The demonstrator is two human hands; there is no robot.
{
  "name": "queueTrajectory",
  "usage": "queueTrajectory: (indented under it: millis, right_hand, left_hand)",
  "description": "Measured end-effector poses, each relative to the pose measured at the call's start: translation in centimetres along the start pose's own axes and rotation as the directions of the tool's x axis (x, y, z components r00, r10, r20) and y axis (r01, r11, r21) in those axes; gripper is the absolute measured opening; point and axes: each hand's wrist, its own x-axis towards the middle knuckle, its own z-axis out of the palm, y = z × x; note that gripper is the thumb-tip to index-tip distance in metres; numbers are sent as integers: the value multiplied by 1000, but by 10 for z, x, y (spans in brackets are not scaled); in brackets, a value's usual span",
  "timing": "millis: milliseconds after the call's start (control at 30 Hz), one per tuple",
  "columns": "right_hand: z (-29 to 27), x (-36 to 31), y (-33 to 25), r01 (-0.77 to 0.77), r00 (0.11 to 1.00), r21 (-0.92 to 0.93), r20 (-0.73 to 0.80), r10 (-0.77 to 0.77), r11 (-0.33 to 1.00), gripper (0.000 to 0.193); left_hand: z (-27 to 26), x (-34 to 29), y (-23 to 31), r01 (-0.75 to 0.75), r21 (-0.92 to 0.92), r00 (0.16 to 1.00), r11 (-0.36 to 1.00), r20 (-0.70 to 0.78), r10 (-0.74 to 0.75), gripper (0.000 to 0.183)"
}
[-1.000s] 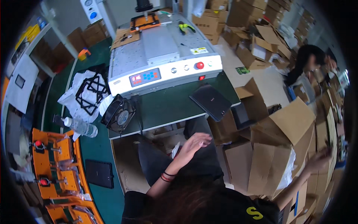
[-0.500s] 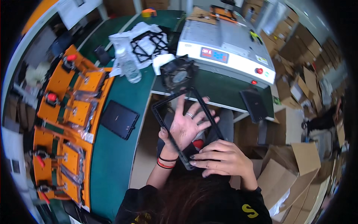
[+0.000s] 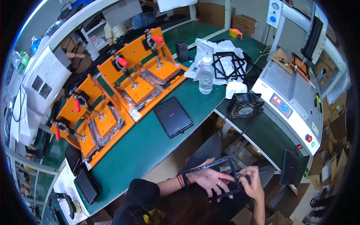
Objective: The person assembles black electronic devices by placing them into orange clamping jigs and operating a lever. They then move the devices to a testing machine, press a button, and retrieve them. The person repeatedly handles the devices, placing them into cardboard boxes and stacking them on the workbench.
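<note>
Most of the view is filled by a green-topped desk (image 3: 137, 152) with a pale edge, on whose right-hand section a black square fan (image 3: 245, 105) is stood. To the right of the fan, a broad machine (image 3: 288, 84) with a grey metal top and a white front panel is set. Well to the left of the fan, orange metal clamp fixtures (image 3: 139, 94) with red handles are lined up. Beyond the fan, crumpled white sheeting (image 3: 202, 45) is spread, and thin black rectangular frames (image 3: 230, 64) are laid crosswise over it. Left of the fan, a flat black rectangular panel (image 3: 173, 117) is laid on the desk.

On the person's side of the fan, off the desk, a hollow black rectangular frame (image 3: 223, 161) is held up at the hands. Just left of the fan, a clear plastic bottle (image 3: 205, 77) is stood upright. The frame's opening is backed by the left hand (image 3: 210, 179), its palm turned up, its grip released and its fingers spread. By the frame's right-hand rail, the fingers of the right hand (image 3: 254, 183) are bent; whether the rail is pinched in that grip cannot be told. On the left ring finger, a silver-coloured ring (image 3: 219, 183) is worn.
</note>
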Motion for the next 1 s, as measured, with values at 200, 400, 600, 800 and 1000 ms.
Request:
queueTrajectory:
  millis: [200,400,600,800,1000]
  right_hand:
    - [-31,-8,-11,86,931,-173,363,-18,981,32]
    - [-39,-3,21,129,870,53,473,-139,990,25]
    - [-78,-53,-1,78,994,11,72,-78,997,15]
    - [-67,-84,17,-150,931,-37,-341,129,988,16]
    - [-5,-34,129,-198,890,-427,-455,-20,882,20]
  left_hand:
    - [-34,21,-13,155,-207,987,966,2,-158,107]
    - [-49,18,-9,224,-285,970,932,-28,-242,104]
    - [-55,44,55,65,114,772,991,-635,23,76]
    - [-144,22,83,357,498,519,790,-809,275,46]
    - [-277,-25,65,565,335,406,754,-908,99,28]
